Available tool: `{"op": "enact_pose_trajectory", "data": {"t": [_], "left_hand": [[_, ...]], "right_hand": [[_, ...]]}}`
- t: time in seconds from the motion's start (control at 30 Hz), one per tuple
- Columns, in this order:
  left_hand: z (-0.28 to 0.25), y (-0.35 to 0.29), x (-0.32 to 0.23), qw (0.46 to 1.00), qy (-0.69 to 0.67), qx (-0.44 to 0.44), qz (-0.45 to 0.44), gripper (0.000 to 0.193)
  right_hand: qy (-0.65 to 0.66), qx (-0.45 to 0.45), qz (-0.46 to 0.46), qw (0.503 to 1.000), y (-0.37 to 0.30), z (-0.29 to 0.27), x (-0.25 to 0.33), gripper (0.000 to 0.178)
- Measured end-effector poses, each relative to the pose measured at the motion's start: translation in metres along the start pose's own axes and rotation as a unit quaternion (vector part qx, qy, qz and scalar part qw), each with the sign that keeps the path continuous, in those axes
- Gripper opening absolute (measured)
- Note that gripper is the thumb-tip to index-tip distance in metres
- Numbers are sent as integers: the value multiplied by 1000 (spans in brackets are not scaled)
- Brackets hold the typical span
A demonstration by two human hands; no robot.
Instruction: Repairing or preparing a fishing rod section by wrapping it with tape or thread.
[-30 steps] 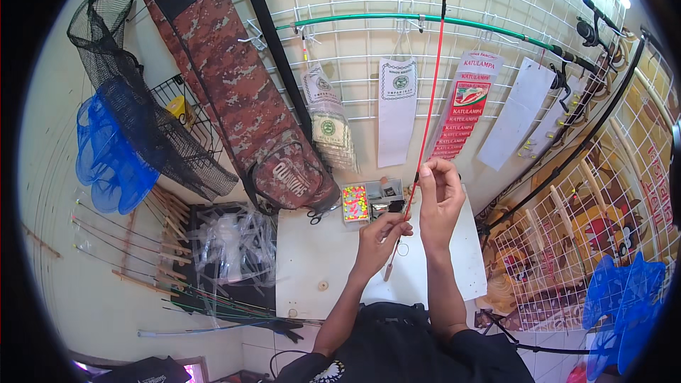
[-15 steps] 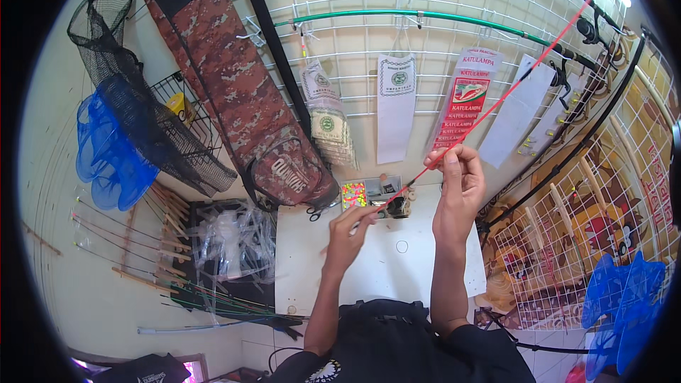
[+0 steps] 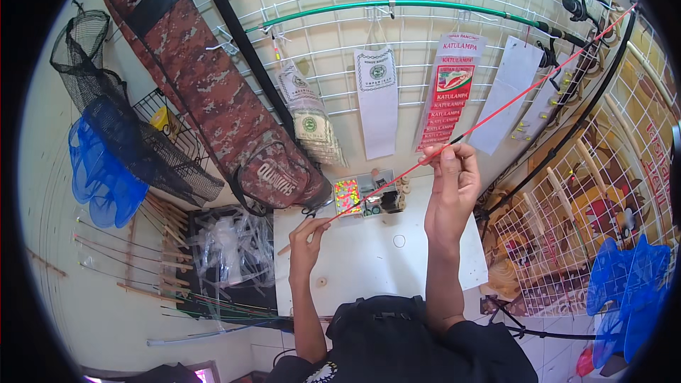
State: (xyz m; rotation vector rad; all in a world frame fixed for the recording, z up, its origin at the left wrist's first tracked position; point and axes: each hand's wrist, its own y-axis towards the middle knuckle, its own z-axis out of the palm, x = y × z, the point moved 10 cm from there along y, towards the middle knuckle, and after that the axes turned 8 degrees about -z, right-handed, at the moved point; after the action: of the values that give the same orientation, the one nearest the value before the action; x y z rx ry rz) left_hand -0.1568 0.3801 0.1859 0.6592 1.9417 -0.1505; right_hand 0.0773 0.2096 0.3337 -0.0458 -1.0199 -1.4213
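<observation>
A thin red fishing rod (image 3: 511,101) with dark bands runs slantwise across the view, from low left up to the far right. Its thick end is at my left hand (image 3: 305,245), whose fingers are closed round it over the table's left side. A short wooden piece (image 3: 284,250) shows just left of that hand; whether it belongs to the rod I cannot tell. Farther along, my right hand (image 3: 452,184) pinches the rod between thumb and fingers, palm partly turned up. Beneath the rod, a divided box (image 3: 347,197) of bright yellow and pink bits stands on the white table (image 3: 369,269).
Scissors (image 3: 308,213) lie at the table's back left, and a small ring (image 3: 321,282) near its left side. A camouflage rod bag (image 3: 213,78), a green rod (image 3: 440,5) and bait packets (image 3: 445,92) hang behind. Plastic wrappers (image 3: 230,245) are heaped at left.
My left hand has slid down and left along the rod, away from the right hand. The right hand keeps its pinch, and the rod now lies at a slightly flatter slant.
</observation>
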Motion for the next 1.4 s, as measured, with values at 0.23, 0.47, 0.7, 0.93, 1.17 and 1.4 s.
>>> {"op": "enact_pose_trajectory", "data": {"t": [0.23,0.47,0.7,0.93,1.17,1.4], "left_hand": [[2,-7,21,1000,7,3,-8,13],[11,1,-27,994,-91,61,11,42],[78,3,-183,971,-166,105,140,29],[110,-2,-195,966,-214,93,114,11],[118,-8,-196,968,-206,58,130,12],[124,-15,-194,967,-213,49,133,14]], "right_hand": [[-17,-14,13,1000,-12,-17,-8,9],[-51,-51,5,997,-23,-37,4,9],[-55,-33,30,997,-26,-51,11,9],[-54,10,91,994,-22,-64,22,9],[-50,74,144,986,-16,-77,21,7],[-20,121,162,979,-10,-86,19,5]]}}
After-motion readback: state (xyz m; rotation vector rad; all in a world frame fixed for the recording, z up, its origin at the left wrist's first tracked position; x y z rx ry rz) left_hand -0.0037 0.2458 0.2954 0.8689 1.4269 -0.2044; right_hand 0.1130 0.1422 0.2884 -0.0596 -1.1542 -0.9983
